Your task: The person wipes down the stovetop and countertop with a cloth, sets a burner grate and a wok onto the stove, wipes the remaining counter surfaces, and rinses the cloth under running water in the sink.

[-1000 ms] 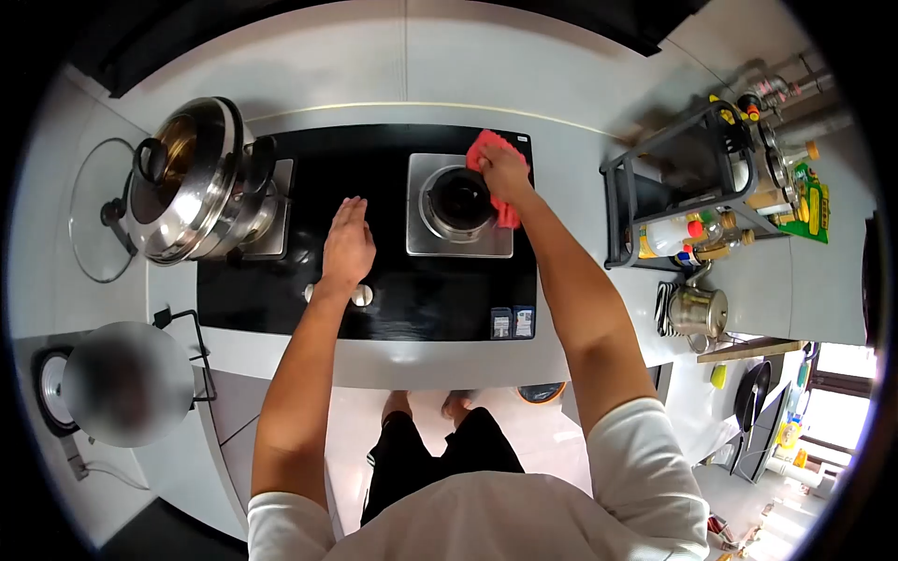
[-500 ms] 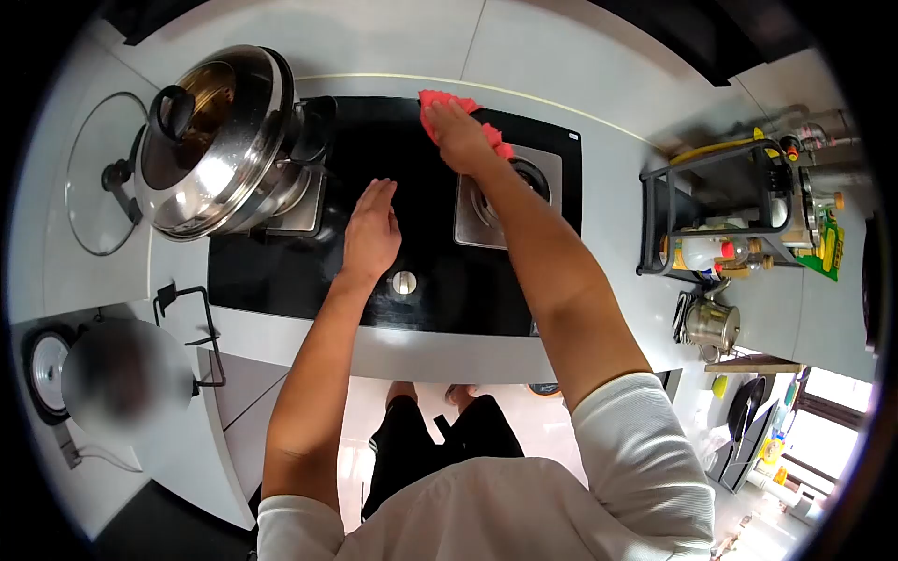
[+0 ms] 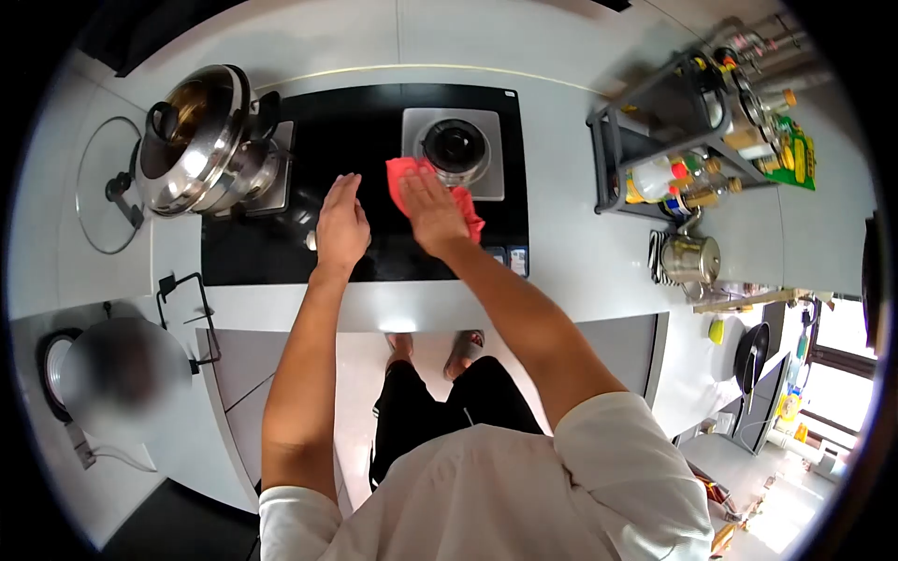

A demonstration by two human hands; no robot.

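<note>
My right hand (image 3: 434,213) lies flat over a red cloth (image 3: 470,215) and presses it onto the black glass cooktop (image 3: 360,122), just in front of the right burner (image 3: 456,146). Folds of the cloth stick out on both sides of my fingers. My left hand (image 3: 343,226) holds nothing; its fingers are stretched out over the cooktop, left of the cloth. A control knob (image 3: 311,240) is partly hidden beside my left wrist. On the left burner stands a large steel pot (image 3: 210,154) with a domed lid.
A glass lid (image 3: 108,187) leans at the far left, above a black wire rack (image 3: 210,323). To the right stands a grey shelf (image 3: 608,159) with several bottles, and a steel kettle (image 3: 690,259). The counter's front edge (image 3: 393,307) runs before my body.
My right hand has drawn the cloth from the cooktop's back edge toward me, in front of the right burner, uncovering that burner. My left hand stays open over the cooktop. The view has shifted.
</note>
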